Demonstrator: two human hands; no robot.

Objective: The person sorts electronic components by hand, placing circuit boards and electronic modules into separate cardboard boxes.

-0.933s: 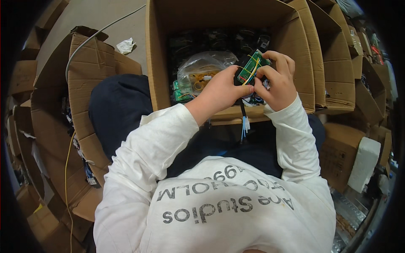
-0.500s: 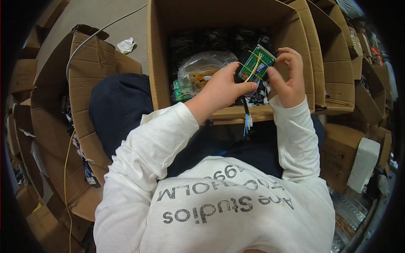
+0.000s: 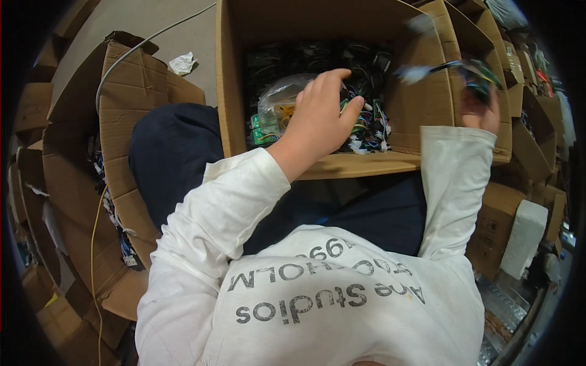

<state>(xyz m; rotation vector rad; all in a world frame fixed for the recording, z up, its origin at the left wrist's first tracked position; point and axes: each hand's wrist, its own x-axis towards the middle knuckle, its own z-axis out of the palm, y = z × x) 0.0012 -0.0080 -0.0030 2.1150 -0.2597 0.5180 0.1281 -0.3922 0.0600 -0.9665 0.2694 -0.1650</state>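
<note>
A: Where is the green circuit board (image 3: 482,72)?
B: At two o'clock, gripped in the right hand (image 3: 479,107) above the side wall of the open cardboard box (image 3: 232,91). It is blurred; its long axis seems to run level, wires trailing toward ten o'clock.

A: And the left hand (image 3: 317,122)?
B: Open, fingers spread, over the box's near edge at twelve o'clock, holding nothing, above one clear plastic bag (image 3: 284,100) and many dark wired boards.

A: Room to move?
B: Little; more cardboard boxes crowd both sides.
</note>
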